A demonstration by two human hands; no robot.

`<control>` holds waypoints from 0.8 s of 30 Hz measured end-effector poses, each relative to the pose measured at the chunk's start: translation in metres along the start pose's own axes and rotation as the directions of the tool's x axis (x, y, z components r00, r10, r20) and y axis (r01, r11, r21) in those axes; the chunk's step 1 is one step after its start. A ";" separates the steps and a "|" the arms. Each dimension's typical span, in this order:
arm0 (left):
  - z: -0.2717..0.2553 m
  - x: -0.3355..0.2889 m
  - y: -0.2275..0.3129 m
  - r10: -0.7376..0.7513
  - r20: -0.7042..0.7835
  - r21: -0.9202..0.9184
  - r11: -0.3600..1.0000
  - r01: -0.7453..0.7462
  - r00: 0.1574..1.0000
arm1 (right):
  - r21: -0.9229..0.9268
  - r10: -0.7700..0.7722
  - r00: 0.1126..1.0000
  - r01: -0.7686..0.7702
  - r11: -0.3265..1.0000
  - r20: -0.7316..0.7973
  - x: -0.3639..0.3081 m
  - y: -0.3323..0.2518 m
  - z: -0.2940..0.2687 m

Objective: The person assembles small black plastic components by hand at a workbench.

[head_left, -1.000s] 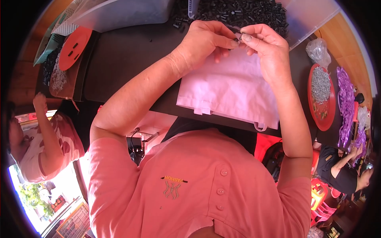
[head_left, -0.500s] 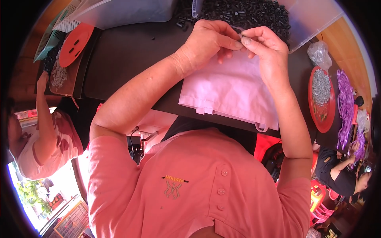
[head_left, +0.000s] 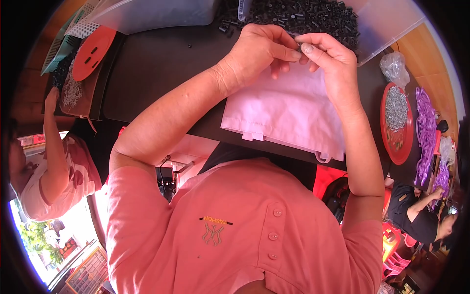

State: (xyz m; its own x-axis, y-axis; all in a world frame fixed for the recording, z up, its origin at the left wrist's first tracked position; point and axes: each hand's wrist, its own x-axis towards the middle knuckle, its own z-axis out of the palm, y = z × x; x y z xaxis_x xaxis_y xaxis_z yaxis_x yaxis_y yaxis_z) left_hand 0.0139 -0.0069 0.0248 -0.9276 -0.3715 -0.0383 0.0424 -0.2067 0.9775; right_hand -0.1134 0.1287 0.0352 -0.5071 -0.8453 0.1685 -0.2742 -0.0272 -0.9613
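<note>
Just in front of the heap of small black cylindrical parts (head_left: 298, 19), my left hand (head_left: 262, 49) and my right hand (head_left: 333, 61) meet fingertip to fingertip. Both are closed in a pinch, thumb against forefinger. Something tiny sits between the fingertips, mostly covered by them and too small to name. Beneath the hands a pale pink cloth (head_left: 281, 110) with stitched edges and small loops lies over the table's near edge. One little black piece (head_left: 189, 45) rests alone on the dark table (head_left: 156, 63), left of my left hand.
A red plate (head_left: 397, 152) of small silver metal pieces stands right, beside a clear plastic bag (head_left: 394, 68) and purple ribbons (head_left: 425, 132). Translucent bins (head_left: 166, 14) stand behind. Far left, an orange plate (head_left: 88, 66) holds black pieces. Co-workers sit on both sides.
My hands stay at nearly the same spot; the right thumb and fingers have shifted slightly at the pinch. The co-worker at right has moved an arm among the purple ribbons.
</note>
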 end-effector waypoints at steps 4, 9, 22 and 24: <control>0.001 0.001 -0.001 -0.011 0.002 -0.006 1.000 0.011 1.000 | 0.000 -0.026 0.999 0.026 1.000 -0.019 0.001 0.006 -0.002; 0.001 0.002 -0.003 -0.071 0.030 -0.033 0.997 0.072 0.997 | -0.120 -0.046 0.996 0.036 0.992 -0.082 -0.002 0.006 0.003; 0.005 -0.003 -0.002 -0.013 -0.034 0.124 0.992 0.018 0.999 | -0.367 -0.279 0.944 0.200 0.908 -0.175 -0.012 0.007 0.018; 0.005 -0.003 -0.002 0.012 -0.038 0.107 0.994 -0.008 0.999 | -0.301 -0.234 0.959 0.179 0.937 -0.160 -0.010 0.007 0.017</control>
State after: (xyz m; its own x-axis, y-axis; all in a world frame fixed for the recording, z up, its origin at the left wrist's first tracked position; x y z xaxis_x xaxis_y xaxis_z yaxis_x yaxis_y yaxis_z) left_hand 0.0148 -0.0010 0.0241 -0.9121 -0.4084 -0.0345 0.0097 -0.1058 0.9943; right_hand -0.0965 0.1283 0.0231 -0.5530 -0.7185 0.4218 -0.5936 -0.0156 -0.8046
